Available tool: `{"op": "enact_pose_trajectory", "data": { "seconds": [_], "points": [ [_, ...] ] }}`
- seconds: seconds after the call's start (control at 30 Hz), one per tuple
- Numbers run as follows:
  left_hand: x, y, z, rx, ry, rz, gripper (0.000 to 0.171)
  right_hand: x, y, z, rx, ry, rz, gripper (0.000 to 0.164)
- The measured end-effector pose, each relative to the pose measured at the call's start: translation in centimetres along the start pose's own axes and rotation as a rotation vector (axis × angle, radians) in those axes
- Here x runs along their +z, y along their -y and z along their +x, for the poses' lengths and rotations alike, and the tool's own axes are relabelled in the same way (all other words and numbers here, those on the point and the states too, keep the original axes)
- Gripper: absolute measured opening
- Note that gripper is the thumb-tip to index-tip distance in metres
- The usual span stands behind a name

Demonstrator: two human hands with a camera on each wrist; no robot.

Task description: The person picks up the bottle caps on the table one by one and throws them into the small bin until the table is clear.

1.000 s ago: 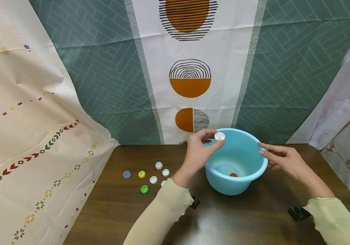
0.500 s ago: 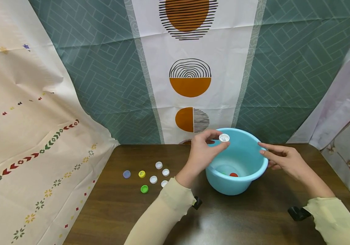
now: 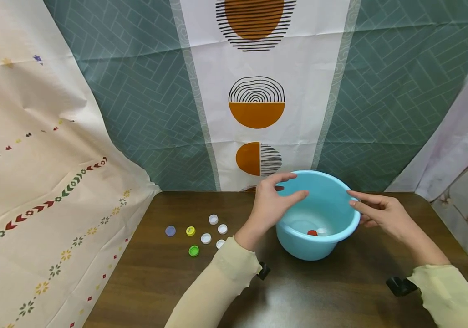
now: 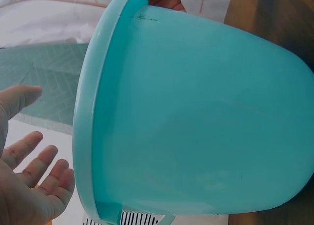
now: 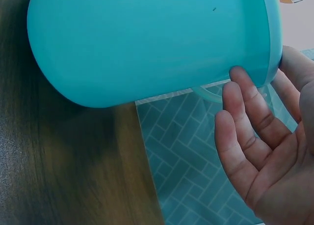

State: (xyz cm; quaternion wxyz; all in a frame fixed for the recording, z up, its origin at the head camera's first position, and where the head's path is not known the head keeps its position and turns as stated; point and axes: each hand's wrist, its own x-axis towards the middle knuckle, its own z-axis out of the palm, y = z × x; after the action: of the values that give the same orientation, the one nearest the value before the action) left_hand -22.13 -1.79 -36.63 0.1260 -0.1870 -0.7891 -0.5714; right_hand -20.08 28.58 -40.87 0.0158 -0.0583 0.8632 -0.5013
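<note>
My left hand (image 3: 272, 202) is held over the left rim of a light blue plastic basin (image 3: 312, 248), thumb and fingers spread apart with nothing between them. In the left wrist view its fingers (image 4: 41, 166) stand clear of the basin's rim. The right hand (image 3: 381, 216) grips the basin's right rim between thumb and fingers; the right wrist view has the fingertips (image 5: 236, 73) against the outer wall. On the basin floor lie a red bottle cap (image 3: 312, 233) and a white bottle cap (image 3: 322, 232), partly hidden by the front rim.
Left of the basin on the brown wooden table (image 3: 135, 282) lie several loose caps: a purple cap (image 3: 170, 231), a yellow cap (image 3: 190, 231), a green cap (image 3: 194, 251) and several white ones, such as this white cap (image 3: 206, 238). Patterned cloth hangs behind.
The left hand moved slightly right over the basin, then its fingers parted and let go of the white cap, now inside the basin. The right hand stayed on the rim.
</note>
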Motion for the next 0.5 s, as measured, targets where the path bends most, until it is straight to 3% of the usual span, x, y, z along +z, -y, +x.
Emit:
{"op": "enact_pose_trajectory", "data": {
  "seconds": [0.5],
  "points": [
    [-2.3, 1.2, -1.1, 0.043, -0.058, -0.044, 0.041, 0.0, 0.2, -0.3, -0.032, -0.006, -0.032, 0.055]
  ]
}}
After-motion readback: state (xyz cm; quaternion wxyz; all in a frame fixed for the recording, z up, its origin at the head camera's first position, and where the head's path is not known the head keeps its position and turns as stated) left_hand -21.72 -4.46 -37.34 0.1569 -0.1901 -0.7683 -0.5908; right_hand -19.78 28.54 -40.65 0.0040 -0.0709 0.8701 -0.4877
